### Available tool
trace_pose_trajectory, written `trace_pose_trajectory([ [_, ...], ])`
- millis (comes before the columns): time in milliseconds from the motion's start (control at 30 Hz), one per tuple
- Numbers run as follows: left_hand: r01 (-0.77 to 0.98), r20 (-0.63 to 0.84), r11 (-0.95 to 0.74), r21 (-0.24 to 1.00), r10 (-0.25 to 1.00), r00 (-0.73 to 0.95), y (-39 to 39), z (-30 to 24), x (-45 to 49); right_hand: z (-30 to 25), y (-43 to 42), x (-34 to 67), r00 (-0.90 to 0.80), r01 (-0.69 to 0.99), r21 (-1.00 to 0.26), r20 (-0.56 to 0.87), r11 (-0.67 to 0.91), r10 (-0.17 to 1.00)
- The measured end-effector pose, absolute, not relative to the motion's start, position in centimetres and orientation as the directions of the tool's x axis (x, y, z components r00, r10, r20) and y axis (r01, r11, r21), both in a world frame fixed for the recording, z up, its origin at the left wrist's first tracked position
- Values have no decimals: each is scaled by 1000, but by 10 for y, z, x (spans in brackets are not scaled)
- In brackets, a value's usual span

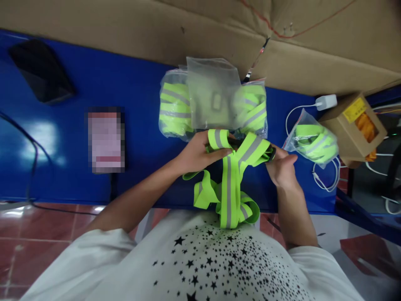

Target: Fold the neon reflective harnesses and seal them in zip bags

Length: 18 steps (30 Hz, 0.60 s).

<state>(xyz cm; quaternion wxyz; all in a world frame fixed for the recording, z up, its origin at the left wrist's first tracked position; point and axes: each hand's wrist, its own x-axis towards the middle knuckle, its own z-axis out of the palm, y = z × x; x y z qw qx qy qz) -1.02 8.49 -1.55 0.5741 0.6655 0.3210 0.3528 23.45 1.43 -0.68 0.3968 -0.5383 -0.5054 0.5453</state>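
Observation:
A neon yellow-green reflective strap harness [229,188] with grey stripes hangs between my hands, over the table's front edge. My left hand [202,151] is closed on its upper left part, the thumb lying across the strap. On the right side, my right hand [282,165] grips the strap's end near a dark piece, perhaps a buckle; its fingers are partly hidden. Just beyond my hands lie bagged green straps [175,104] and another such bag [252,106]. A frosted plastic bag [214,94] rests on top between them.
The blue table [140,113] carries a phone-like device with a blurred screen [106,140] and a black object [42,71] at left. At right are another bagged strap [315,142], a white charger [326,102] with its cable, and a cardboard box [354,125]. Large cardboard [125,29] borders the back.

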Motion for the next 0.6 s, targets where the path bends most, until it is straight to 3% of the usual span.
trace_pose_trajectory([
  [133, -51, 202, -207, 977, 821, 535, 84, -13, -10, 9, 16, 234, -174, 222, -965, -180, -140, 968],
  [233, -173, 248, -183, 968, 819, 518, 83, -12, -12, 26, 19, 229, -244, 161, -973, -201, -164, 949],
  [333, -228, 162, -12, 974, 741, 652, 85, -5, -22, 41, 23, 227, -328, 107, -983, -174, -147, 928],
  [433, -249, 110, 154, 956, 600, 792, 92, 4, -34, 47, 26, 225, -278, 219, -976, -77, -15, 958],
  [500, -273, 158, 98, 957, 612, 775, 96, 8, -37, 44, 28, 223, -185, 328, -941, 18, 79, 983],
  [600, -107, 251, -238, 965, 737, 627, 97, 7, -32, 34, 28, 218, -49, 410, -908, 74, 88, 996],
])
